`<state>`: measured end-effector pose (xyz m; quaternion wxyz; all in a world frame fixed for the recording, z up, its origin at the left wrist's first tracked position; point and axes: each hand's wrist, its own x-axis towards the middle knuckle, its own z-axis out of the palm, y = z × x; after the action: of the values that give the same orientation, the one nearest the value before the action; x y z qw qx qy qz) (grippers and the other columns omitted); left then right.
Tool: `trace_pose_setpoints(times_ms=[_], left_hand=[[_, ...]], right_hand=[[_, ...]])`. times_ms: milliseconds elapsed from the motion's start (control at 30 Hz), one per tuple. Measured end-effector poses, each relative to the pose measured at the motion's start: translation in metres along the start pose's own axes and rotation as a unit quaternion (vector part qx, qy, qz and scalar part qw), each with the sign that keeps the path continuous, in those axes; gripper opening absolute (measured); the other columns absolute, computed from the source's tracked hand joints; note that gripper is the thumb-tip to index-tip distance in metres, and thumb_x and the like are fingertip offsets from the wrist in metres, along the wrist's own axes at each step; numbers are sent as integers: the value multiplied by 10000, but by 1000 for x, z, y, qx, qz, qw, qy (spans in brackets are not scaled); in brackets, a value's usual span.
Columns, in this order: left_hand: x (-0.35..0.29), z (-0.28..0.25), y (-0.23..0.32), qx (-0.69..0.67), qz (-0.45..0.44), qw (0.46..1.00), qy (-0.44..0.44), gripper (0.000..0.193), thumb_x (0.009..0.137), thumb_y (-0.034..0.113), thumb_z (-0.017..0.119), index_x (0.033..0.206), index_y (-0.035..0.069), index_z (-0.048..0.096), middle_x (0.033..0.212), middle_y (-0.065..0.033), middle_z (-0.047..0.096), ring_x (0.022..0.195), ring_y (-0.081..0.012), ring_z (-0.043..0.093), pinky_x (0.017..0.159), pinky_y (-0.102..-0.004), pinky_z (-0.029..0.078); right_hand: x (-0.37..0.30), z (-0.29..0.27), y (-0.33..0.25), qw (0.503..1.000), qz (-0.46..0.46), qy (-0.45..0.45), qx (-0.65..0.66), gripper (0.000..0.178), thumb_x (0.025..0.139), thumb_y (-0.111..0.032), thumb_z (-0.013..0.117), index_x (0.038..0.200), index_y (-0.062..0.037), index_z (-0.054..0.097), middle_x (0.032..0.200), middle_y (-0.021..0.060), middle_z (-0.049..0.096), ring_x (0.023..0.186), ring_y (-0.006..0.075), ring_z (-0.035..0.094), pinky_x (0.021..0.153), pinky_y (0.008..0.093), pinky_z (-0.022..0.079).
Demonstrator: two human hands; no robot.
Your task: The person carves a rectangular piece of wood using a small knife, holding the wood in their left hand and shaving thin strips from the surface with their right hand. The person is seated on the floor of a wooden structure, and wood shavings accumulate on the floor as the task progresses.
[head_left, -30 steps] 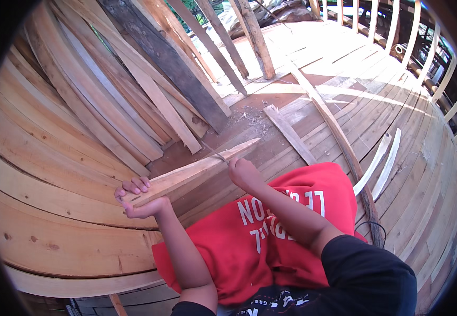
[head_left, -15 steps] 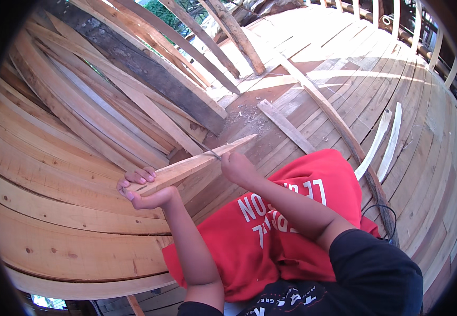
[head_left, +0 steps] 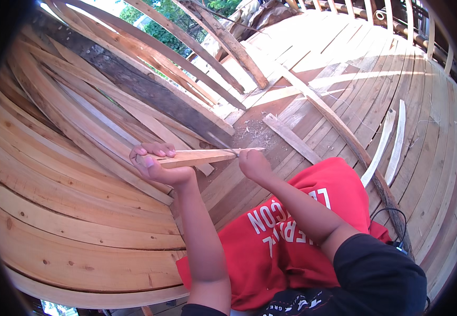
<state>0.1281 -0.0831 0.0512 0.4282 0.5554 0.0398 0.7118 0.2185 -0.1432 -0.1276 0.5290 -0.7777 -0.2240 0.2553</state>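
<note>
My left hand (head_left: pixel 161 167) is closed around the wide end of a pale, tapered piece of wood (head_left: pixel 199 157). The wood points to the right and narrows to a tip just above my right fist. My right hand (head_left: pixel 255 165) is closed on a knife (head_left: pixel 222 144), whose thin grey blade lies across the wood near its narrow end. The knife's handle is hidden inside the fist.
Wood shavings (head_left: pixel 257 131) litter the plank floor (head_left: pixel 418 79) beyond my hands. A short board (head_left: pixel 291 138), a long curved pole (head_left: pixel 339 126) and two pale strips (head_left: pixel 395 145) lie rightward. Planks and a dark beam (head_left: pixel 133 73) lean at left. Red cloth (head_left: pixel 297 221) covers my lap.
The knife and my right hand have moved right, closer to the wood's tip. My left hand and the wood have shifted slightly right and up, and the wood lies more level.
</note>
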Motion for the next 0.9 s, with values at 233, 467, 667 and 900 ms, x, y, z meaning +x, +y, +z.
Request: trace_pose_setpoints(times_ms=[233,467,667,900], left_hand=[[-8,39,-6,-27,17,999,-38,295,825,328,526,929,79,405,615,6,395,503,-73,382,453,-200,334],[2,52,-18,73,37,994,69,283,854,300,497,953,45,422,626,21,370,534,-78,358,484,-208,308],[-2,42,-15,82,14,994,75,297,853,302,499,976,41,429,632,13,351,543,-89,347,511,-223,316],[0,52,-13,31,-2,995,94,308,838,304,539,995,57,439,611,16,375,543,-88,363,505,-226,317]], right_hand=[[41,-1,76,996,69,-32,51,535,935,-315,327,872,131,616,839,351,628,824,431,653,793,487,517],[56,3,100,996,-25,87,20,534,933,-300,311,862,147,594,814,366,613,798,427,651,774,485,495],[49,14,63,997,-33,31,69,535,934,-300,294,854,132,598,756,328,614,699,386,645,652,488,493],[77,6,123,996,69,34,42,523,932,-331,311,788,83,595,629,198,578,455,282,543,378,449,375]])
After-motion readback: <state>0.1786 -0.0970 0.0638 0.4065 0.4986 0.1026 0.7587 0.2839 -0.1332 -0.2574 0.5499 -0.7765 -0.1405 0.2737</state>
